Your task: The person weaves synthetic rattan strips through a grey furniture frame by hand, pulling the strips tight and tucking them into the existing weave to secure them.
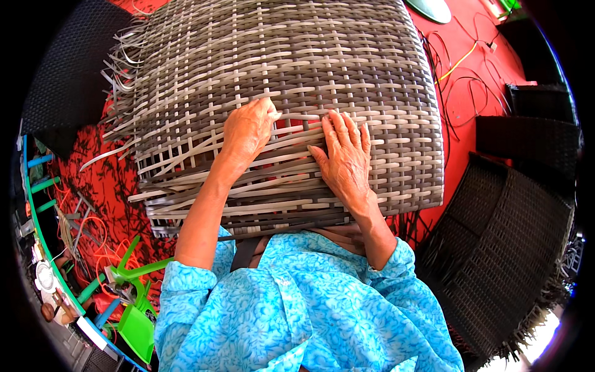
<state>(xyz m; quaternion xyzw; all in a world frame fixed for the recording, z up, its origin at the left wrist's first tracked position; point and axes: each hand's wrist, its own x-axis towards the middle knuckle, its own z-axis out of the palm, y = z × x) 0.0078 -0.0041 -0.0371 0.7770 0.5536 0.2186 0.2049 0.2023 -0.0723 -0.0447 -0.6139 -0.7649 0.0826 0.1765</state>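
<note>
A large panel of woven synthetic rattan (297,62) in greys and browns fills the space before me, its near edge at my lap. My left hand (249,127) is closed, with a pale flat rattan strand (300,116) pinched at its fingertips. That strand runs right toward my right hand (348,155), which rests on the weave with its fingers stretched out. Between and below the hands, loose strands (260,177) lie across a gap, and red floor shows through. The right part of the panel is closely woven. Loose ends (118,68) stick out along the left edge.
Dark woven pieces (502,248) stand at the right, another dark woven panel (68,68) at the far left. A green plastic dustpan (136,332) is at lower left. Dark offcuts (108,186) litter the red floor. Black cables (458,87) and a yellow cord (460,60) lie at upper right.
</note>
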